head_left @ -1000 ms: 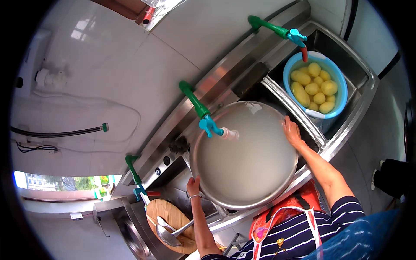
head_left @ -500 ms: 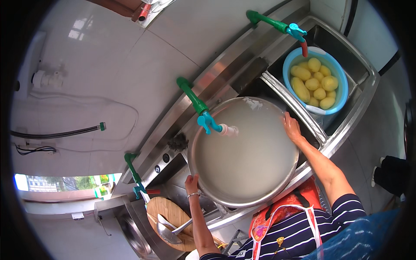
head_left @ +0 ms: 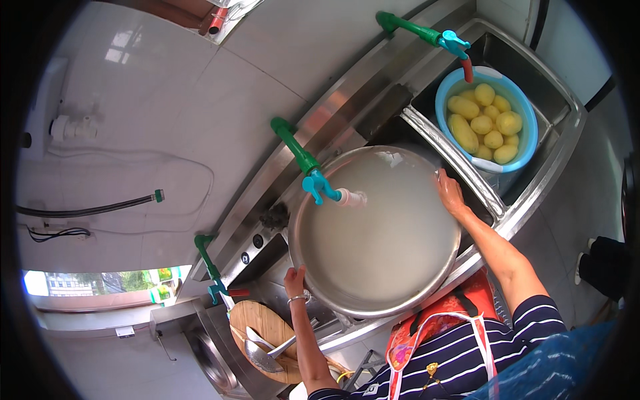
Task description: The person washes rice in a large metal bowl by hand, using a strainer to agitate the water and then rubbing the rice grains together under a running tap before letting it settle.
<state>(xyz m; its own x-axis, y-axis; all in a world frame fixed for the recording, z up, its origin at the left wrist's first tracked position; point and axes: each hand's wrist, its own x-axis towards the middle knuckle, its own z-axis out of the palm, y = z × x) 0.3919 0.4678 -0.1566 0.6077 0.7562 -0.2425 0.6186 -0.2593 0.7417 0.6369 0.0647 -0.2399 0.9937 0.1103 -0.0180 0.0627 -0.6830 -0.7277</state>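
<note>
A wide round metal basin [head_left: 320, 301] full of cloudy whitish water rests across the middle sink. My left hand [head_left: 294, 283] is closed on its left rim, with a bracelet at the wrist. On the far right side of the rim, my right hand [head_left: 451, 192] also grips the basin, fingers curled over the edge. Over the water hangs the pale spout of a green and blue tap [head_left: 313, 181]. Small white scraps [head_left: 389, 159] show near the basin's far edge.
In the right sink, a light blue tub [head_left: 443, 110] holds peeled potatoes [head_left: 493, 139] in water under another tap [head_left: 455, 44]. At the left lie a round wooden board [head_left: 248, 313] and a metal ladle [head_left: 261, 357]. Someone's dark-clad leg [head_left: 605, 261] stands at the far right.
Both hands keep their hold on the basin's rim, and the basin stays in place. Only the view has shifted slightly.
</note>
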